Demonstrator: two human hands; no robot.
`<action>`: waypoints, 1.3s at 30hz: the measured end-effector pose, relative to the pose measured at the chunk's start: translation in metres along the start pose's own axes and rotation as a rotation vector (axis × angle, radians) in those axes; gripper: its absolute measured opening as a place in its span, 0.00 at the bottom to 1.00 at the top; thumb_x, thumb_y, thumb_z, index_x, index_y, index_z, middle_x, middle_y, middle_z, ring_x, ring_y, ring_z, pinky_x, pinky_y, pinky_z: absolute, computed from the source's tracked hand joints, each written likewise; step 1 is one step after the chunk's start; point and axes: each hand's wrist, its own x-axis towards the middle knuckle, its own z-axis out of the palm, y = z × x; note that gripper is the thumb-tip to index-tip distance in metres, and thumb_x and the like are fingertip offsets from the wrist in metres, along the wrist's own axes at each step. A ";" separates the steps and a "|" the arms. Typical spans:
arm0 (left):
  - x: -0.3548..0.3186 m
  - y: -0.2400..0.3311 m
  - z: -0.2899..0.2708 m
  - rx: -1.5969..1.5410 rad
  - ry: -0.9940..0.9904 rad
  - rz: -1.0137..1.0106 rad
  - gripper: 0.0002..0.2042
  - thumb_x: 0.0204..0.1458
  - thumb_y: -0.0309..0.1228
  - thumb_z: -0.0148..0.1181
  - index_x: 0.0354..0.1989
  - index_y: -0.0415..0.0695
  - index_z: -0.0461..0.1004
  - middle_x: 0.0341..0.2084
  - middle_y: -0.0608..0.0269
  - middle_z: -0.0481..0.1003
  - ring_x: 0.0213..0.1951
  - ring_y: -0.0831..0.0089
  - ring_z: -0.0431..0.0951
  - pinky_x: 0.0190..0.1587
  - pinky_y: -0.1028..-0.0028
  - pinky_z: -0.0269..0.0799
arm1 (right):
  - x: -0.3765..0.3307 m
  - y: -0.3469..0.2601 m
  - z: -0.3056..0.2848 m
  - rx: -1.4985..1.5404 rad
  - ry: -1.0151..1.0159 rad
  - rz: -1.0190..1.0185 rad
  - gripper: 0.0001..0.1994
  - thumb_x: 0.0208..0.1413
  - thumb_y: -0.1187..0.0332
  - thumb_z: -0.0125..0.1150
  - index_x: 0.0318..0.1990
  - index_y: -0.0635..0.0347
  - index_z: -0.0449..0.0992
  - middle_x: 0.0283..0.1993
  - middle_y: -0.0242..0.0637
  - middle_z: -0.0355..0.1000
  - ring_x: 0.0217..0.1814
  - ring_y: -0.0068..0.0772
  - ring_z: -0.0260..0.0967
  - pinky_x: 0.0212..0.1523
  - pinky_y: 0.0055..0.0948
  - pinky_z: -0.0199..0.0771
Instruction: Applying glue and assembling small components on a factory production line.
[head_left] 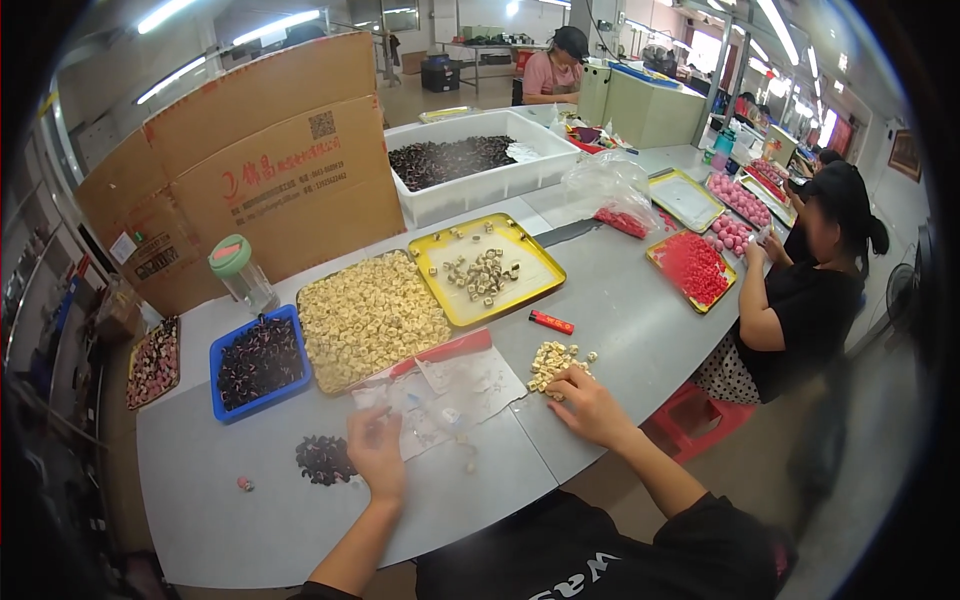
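Head view: left hand (pixel 375 455) rests fingers-down on clear plastic bag (pixel 450 392), not clamped; right hand (pixel 588 403) curled over small cream pieces pile (pixel 553 362) on grey surface (pixel 620 320); dark pieces pile (pixel 322 458) beside left hand; large tray of cream pieces (pixel 368 318) full, so seemingly much left.

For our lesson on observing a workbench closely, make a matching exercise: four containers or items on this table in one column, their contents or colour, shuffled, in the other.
1. Blue tray
2. Yellow tray
3. White tub
4. Right hand

a. A few pale pieces in a loose cluster
b. On a small heap of pale pieces
c. Dark pieces, far side of table
d. Dark pieces, beside the jar

Pairs: 1-d, 2-a, 3-c, 4-b
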 end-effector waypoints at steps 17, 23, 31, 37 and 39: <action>-0.001 0.000 0.001 -0.012 -0.018 -0.008 0.07 0.46 0.24 0.61 0.34 0.38 0.71 0.28 0.71 0.62 0.28 0.83 0.59 0.33 0.85 0.57 | -0.015 -0.002 -0.001 0.011 0.064 0.026 0.06 0.44 0.76 0.59 0.33 0.60 0.71 0.32 0.38 0.66 0.35 0.39 0.67 0.35 0.30 0.69; -0.003 0.003 0.002 -0.008 -0.041 0.003 0.08 0.45 0.23 0.61 0.33 0.38 0.72 0.29 0.70 0.63 0.29 0.83 0.60 0.33 0.85 0.58 | 0.004 -0.002 0.001 0.332 0.229 0.099 0.08 0.45 0.82 0.56 0.35 0.65 0.72 0.37 0.41 0.66 0.37 0.32 0.70 0.36 0.23 0.75; -0.003 0.004 0.001 0.011 -0.045 0.013 0.08 0.41 0.20 0.61 0.32 0.40 0.72 0.29 0.67 0.66 0.30 0.78 0.64 0.33 0.81 0.62 | 0.059 -0.025 -0.003 0.409 0.260 -0.058 0.07 0.46 0.80 0.59 0.35 0.66 0.73 0.35 0.37 0.68 0.34 0.24 0.70 0.34 0.21 0.73; -0.002 0.003 0.000 0.002 -0.074 0.050 0.08 0.43 0.22 0.62 0.33 0.39 0.73 0.30 0.69 0.64 0.28 0.83 0.61 0.33 0.84 0.58 | 0.102 -0.052 0.019 0.712 0.070 -0.136 0.08 0.46 0.78 0.60 0.37 0.64 0.73 0.30 0.34 0.69 0.31 0.24 0.71 0.34 0.21 0.71; -0.002 0.004 0.000 0.027 -0.083 0.075 0.08 0.43 0.22 0.63 0.33 0.39 0.73 0.30 0.68 0.64 0.29 0.82 0.61 0.32 0.84 0.58 | 0.109 -0.060 0.029 0.778 0.002 -0.124 0.08 0.47 0.78 0.60 0.37 0.63 0.73 0.32 0.35 0.69 0.32 0.24 0.70 0.34 0.20 0.71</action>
